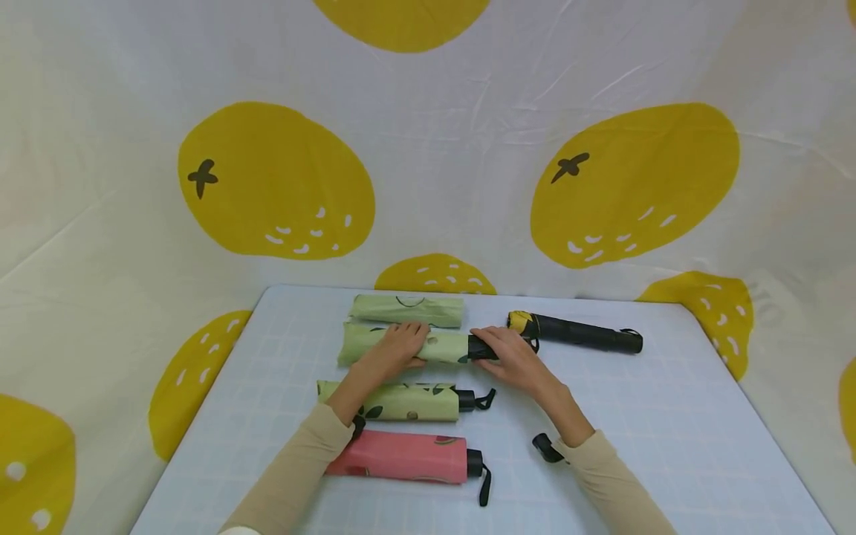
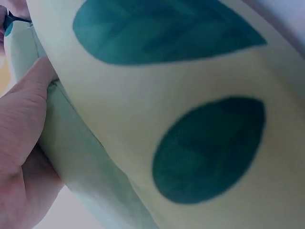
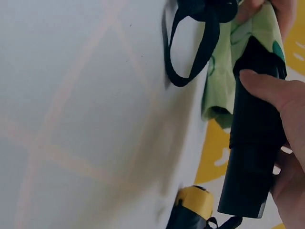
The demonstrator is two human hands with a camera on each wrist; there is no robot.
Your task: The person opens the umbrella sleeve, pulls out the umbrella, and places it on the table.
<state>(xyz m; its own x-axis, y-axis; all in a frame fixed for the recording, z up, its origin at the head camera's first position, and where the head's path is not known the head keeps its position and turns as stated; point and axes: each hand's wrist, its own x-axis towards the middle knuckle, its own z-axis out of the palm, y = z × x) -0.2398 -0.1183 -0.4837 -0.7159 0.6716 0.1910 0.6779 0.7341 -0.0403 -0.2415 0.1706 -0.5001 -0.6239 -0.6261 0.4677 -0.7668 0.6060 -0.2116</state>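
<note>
A folded light-green umbrella with dark leaf prints lies across both hands near the back of the table. My left hand grips its fabric body, fingers over the top; the green fabric fills much of the left wrist view. At the other end my right hand holds the black handle, its thumb lying along it. Just behind is a light-green fabric sleeve, whose end looks open in the right wrist view. Nearer to me lies another green umbrella with a black handle and strap.
A pink folded umbrella lies at the front, partly under my left forearm. Back right, a black umbrella with a yellow end rests at a slant. The pale checked table meets a fruit-print curtain behind.
</note>
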